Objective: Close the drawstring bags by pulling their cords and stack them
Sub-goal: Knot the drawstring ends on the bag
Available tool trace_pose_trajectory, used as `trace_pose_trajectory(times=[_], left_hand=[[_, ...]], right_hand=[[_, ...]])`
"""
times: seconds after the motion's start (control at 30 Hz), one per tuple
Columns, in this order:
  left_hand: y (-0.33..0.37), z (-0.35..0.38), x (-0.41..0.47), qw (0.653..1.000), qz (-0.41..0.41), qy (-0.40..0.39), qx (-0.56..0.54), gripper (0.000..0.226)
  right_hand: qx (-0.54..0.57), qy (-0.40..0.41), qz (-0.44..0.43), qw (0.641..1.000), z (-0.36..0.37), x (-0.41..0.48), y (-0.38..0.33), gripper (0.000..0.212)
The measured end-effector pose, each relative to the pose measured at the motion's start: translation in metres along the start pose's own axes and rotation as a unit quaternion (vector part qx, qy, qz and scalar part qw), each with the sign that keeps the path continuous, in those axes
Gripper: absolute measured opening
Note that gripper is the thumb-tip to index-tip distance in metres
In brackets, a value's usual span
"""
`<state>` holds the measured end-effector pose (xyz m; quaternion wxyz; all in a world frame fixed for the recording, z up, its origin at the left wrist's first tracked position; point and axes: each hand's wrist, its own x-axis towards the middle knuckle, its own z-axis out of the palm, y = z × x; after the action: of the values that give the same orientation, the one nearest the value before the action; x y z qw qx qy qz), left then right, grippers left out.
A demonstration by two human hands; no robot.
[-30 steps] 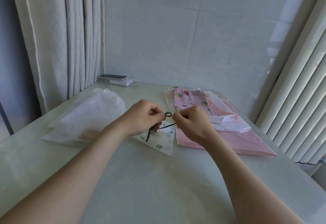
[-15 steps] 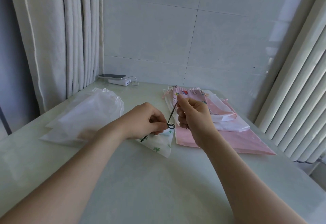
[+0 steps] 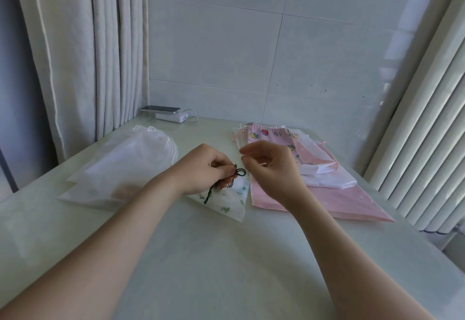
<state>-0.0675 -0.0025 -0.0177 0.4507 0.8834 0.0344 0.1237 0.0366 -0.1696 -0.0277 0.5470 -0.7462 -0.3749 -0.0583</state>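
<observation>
A small white drawstring bag (image 3: 230, 202) with green prints lies in the middle of the pale table (image 3: 201, 256). My left hand (image 3: 203, 171) pinches its dark green cord (image 3: 239, 172) at the gathered mouth; a loop sticks out to the right and a loose end trails down to the left. Just right of the loop my right hand (image 3: 270, 168) hovers with fingers loosely curled, and I see no cord in it. To the left sits a pile of sheer white bags (image 3: 130, 166). To the right pink and white bags (image 3: 314, 168) lie in a stack.
A phone (image 3: 161, 109) rests on a white power bank (image 3: 173, 116) at the table's far left corner. Curtains hang on the left, a tiled wall stands behind, and vertical blinds run down the right side.
My right hand had pulled the cord up and away; now it has let go and hovers by the loop. My left hand keeps its pinch at the bag's mouth.
</observation>
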Motion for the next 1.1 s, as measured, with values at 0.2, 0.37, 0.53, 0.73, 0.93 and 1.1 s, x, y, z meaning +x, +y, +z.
trace_pose_trajectory(times=[0.2,0.37,0.53,0.73,0.93,1.1], left_hand=[[-0.007,-0.004,0.003,0.999,-0.004,0.019,-0.048,0.023],[-0.006,-0.002,0.004,0.996,-0.012,0.034,-0.086,0.021],[-0.005,-0.001,0.004,0.995,-0.028,0.037,-0.086,0.023],[-0.002,0.001,0.004,0.996,-0.026,0.049,-0.063,0.018],[0.006,0.002,0.001,0.997,-0.013,0.051,-0.048,0.013],[0.005,0.005,0.001,0.996,-0.027,0.086,-0.023,0.013]], right_hand=[[-0.096,-0.05,-0.098,0.989,0.009,-0.005,0.0,0.031],[-0.126,-0.018,-0.143,0.981,0.013,-0.003,0.001,0.018],[-0.151,0.002,-0.193,0.97,0.011,-0.001,0.003,0.019],[-0.181,0.005,-0.216,0.959,0.013,0.002,0.003,0.019],[-0.223,0.002,-0.237,0.945,0.009,0.002,0.005,0.019],[-0.293,-0.004,-0.254,0.922,0.009,0.004,0.007,0.015]])
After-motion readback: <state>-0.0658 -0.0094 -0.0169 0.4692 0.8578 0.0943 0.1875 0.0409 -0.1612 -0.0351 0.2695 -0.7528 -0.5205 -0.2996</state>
